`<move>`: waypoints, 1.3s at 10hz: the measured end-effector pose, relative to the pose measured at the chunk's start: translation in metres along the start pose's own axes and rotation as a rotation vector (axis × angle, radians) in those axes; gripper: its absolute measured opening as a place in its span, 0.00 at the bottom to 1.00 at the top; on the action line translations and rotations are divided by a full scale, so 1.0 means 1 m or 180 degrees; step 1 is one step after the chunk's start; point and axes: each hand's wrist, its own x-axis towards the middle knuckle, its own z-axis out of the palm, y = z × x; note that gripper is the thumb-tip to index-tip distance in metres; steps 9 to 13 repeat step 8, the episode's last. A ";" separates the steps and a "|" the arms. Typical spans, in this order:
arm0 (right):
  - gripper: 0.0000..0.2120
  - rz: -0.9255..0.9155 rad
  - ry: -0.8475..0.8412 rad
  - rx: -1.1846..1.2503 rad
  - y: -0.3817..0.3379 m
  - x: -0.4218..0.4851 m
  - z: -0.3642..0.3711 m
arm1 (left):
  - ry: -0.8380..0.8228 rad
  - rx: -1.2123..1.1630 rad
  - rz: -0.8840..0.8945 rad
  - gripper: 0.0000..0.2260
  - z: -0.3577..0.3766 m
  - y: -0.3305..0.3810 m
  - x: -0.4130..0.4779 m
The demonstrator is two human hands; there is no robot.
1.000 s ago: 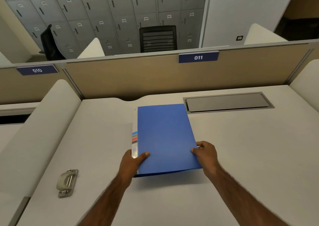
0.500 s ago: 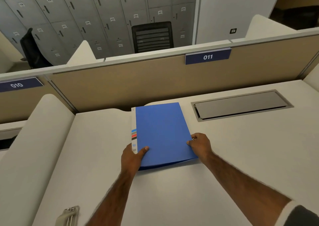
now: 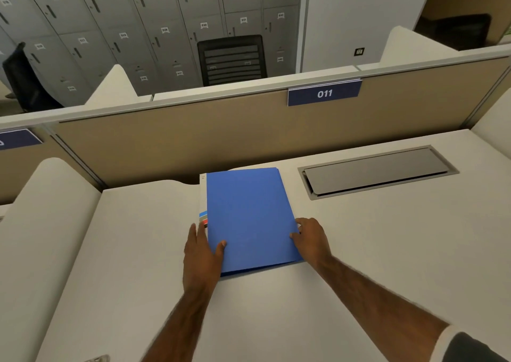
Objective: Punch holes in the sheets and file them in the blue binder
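the left hand (image 3: 203, 251) lies along the spine side of the blue binder (image 3: 249, 217), fingers stretched forward beside the white spine label, thumb laid on the cover near its lower left corner. the right hand (image 3: 311, 238) sits at the binder's right edge, fingers curled at the edge with the tips on the cover; whether they reach under it cannot be told. the binder is closed and lies flat on the pale desk (image 3: 359, 251), near its middle, its far end close to the tan partition (image 3: 193, 140). to the right, apart from the binder, a grey cable hatch (image 3: 376, 172) is set in the desktop. a blue plate reading 011 (image 3: 324, 93) hangs on the partition.
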 end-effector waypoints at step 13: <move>0.28 -0.0903 0.0173 -0.1800 0.017 -0.018 0.011 | 0.0020 0.1570 0.0430 0.29 0.019 0.019 -0.014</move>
